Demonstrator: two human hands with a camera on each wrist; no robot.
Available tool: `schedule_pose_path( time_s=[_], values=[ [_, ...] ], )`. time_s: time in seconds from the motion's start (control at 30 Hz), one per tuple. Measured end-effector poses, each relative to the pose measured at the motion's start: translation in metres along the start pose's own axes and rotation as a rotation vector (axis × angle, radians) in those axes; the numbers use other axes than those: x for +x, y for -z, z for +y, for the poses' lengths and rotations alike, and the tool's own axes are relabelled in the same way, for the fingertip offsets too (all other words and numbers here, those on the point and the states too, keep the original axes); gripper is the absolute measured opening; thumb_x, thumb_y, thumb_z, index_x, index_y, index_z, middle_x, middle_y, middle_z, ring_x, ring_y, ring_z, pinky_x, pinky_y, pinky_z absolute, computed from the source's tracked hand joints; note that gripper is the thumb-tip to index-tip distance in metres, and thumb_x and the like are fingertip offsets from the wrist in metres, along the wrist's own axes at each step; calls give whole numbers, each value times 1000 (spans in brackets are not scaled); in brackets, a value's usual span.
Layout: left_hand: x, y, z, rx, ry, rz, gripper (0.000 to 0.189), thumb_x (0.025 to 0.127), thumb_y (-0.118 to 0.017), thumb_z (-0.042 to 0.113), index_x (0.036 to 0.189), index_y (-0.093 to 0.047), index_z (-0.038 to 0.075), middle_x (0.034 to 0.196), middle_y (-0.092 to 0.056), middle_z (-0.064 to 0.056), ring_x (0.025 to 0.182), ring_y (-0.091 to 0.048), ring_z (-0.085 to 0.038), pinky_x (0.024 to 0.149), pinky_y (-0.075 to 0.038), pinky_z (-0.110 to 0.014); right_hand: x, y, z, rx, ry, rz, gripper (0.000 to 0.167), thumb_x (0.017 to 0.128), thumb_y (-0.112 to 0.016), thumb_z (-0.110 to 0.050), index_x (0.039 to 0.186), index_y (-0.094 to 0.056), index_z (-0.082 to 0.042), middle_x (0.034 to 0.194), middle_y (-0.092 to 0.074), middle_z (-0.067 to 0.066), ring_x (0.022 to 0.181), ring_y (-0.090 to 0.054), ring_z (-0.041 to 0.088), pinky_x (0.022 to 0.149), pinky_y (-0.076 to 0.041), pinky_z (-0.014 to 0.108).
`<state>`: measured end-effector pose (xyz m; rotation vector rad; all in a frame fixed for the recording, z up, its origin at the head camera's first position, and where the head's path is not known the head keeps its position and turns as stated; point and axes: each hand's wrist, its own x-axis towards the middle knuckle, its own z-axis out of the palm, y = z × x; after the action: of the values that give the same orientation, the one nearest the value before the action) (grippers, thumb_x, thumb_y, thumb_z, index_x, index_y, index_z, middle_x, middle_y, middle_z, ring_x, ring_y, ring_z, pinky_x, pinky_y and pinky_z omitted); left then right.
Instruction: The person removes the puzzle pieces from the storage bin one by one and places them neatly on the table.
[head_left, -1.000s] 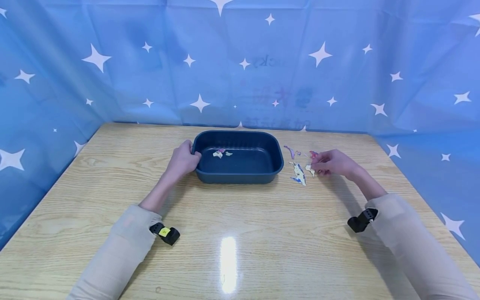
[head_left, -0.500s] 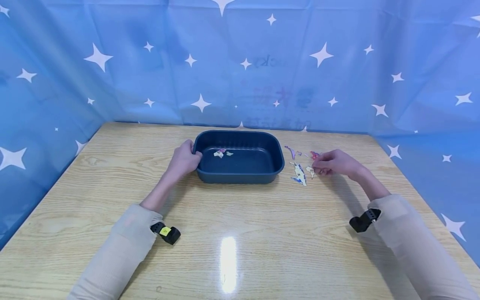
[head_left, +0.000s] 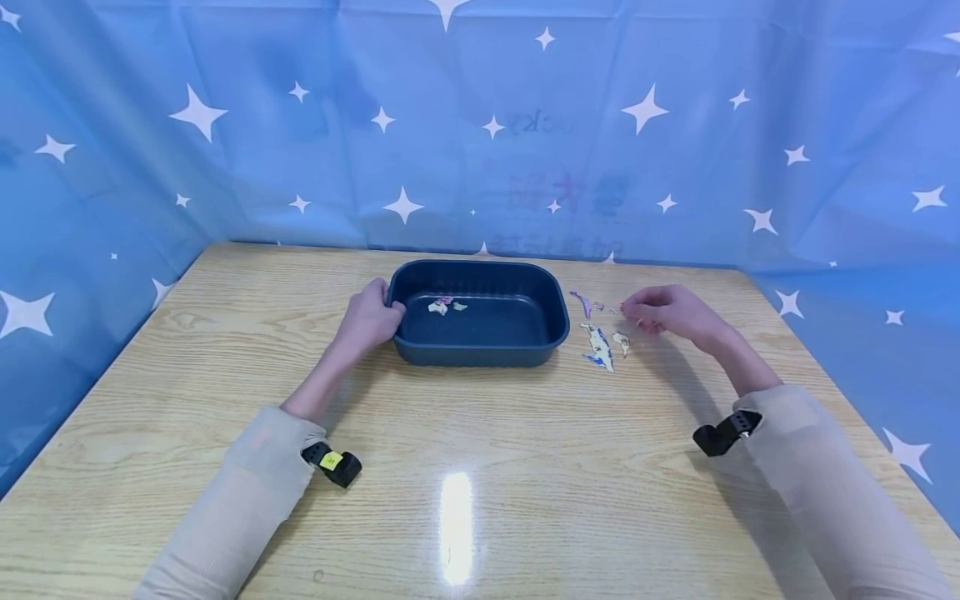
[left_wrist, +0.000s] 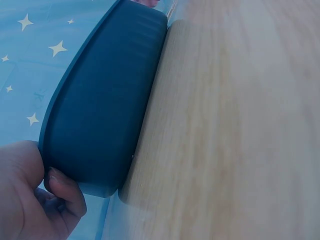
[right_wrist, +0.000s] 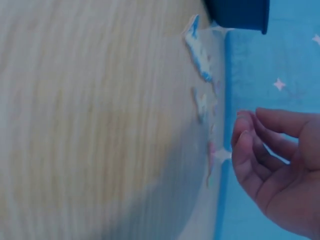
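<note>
In the head view my left hand (head_left: 370, 318) grips the left end of a dark blue rectangular plastic basin (head_left: 480, 357); the left wrist view shows fingers curled at the basin wall (left_wrist: 100, 115). Inside lie a few small scraps (head_left: 438, 307), white and pinkish. My right hand (head_left: 667, 313) hovers over the table at the right, fingers loosely bent, with nothing visible between them in the right wrist view. Below its fingertips is a thin reddish scrap (right_wrist: 211, 152). Closer to the basin lie a white-and-blue scrap (head_left: 599, 348), a small whitish scrap (head_left: 621, 342) and a purple strip (head_left: 582, 303).
The wooden table (head_left: 375, 483) carries everything, with a bright light reflection near its front. A blue curtain (head_left: 480, 167) with white stars rises along the back and sides. A small black camera sits at each wrist, the right camera (head_left: 726, 432) above the table.
My right hand has shifted slightly away from me and up from beside the whitish scrap, leaving that scrap in full view. The left hand and basin stay in place.
</note>
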<state>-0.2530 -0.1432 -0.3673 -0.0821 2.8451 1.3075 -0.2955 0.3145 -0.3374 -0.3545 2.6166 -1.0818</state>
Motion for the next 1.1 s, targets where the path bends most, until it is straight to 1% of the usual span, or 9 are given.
schedule_pose_path(
  time_s=[0.07, 0.2, 0.3, 0.47, 0.6, 0.7, 0.83, 1.0, 1.1],
  values=[
    [0, 0, 0, -5, 0, -1, 9, 96, -46, 12, 94, -45, 3, 80, -46, -9, 69, -49, -26, 61, -39, -33, 2, -1, -6, 16, 14, 11, 40, 105, -54, -23, 130, -57, 9, 110, -64, 25, 90, -63, 29, 77, -55, 35],
    [0, 0, -1, -12, 3, -3, 10, 97, -46, 12, 95, -45, 3, 80, -46, -9, 68, -48, -26, 61, -38, -32, 5, -4, -21, 57, 46, 32, 41, 106, -52, -22, 132, -54, 10, 112, -63, 27, 89, -64, 29, 77, -56, 33],
    [0, 0, -1, -13, 6, 0, 10, 97, -46, 13, 94, -45, 3, 80, -46, -9, 68, -48, -26, 61, -38, -32, 10, -7, -32, 72, 65, 46, 41, 106, -51, -22, 132, -53, 9, 110, -64, 22, 86, -64, 28, 75, -56, 33],
    [-1, 0, -1, -11, 8, 3, 10, 97, -46, 13, 94, -45, 3, 81, -46, -9, 70, -49, -26, 62, -38, -33, 15, -15, -51, 85, 79, 89, 37, 105, -55, -24, 129, -59, 4, 104, -67, 12, 85, -64, 31, 65, -54, 33],
    [0, 0, 0, -6, 7, 2, 11, 97, -46, 14, 94, -45, 3, 80, -46, -9, 70, -49, -27, 62, -38, -33, 17, -22, -66, 84, 103, 103, 35, 104, -56, -25, 128, -61, 0, 104, -68, 8, 86, -66, 27, 65, -53, 30],
    [0, 0, 0, -7, 7, 5, 11, 97, -46, 13, 94, -45, 3, 80, -46, -9, 69, -49, -26, 62, -38, -33, 21, -27, -78, 101, 135, 97, 33, 104, -56, -24, 126, -61, 0, 105, -68, 10, 85, -66, 22, 72, -55, 31],
    [0, 0, 0, -10, 2, 7, 10, 97, -47, 13, 94, -46, 3, 79, -47, -8, 69, -50, -26, 61, -39, -32, 26, -34, -93, 137, 170, 89, 31, 104, -56, -22, 124, -63, 1, 103, -68, 12, 83, -66, 22, 76, -55, 31],
    [-1, 0, 0, -15, -7, 1, 10, 98, -46, 12, 94, -44, 3, 79, -45, -8, 68, -48, -25, 61, -38, -32, 34, -45, -109, 187, 200, 62, 33, 104, -56, -20, 125, -61, 5, 107, -67, 20, 85, -64, 28, 73, -54, 29],
    [-2, 0, 0, -21, -9, -4, 10, 98, -45, 12, 93, -44, 3, 79, -45, -8, 67, -48, -25, 61, -38, -33, 42, -54, -118, 194, 204, 39, 34, 105, -55, -19, 126, -60, 6, 111, -65, 25, 90, -64, 34, 79, -55, 35]
  ],
)
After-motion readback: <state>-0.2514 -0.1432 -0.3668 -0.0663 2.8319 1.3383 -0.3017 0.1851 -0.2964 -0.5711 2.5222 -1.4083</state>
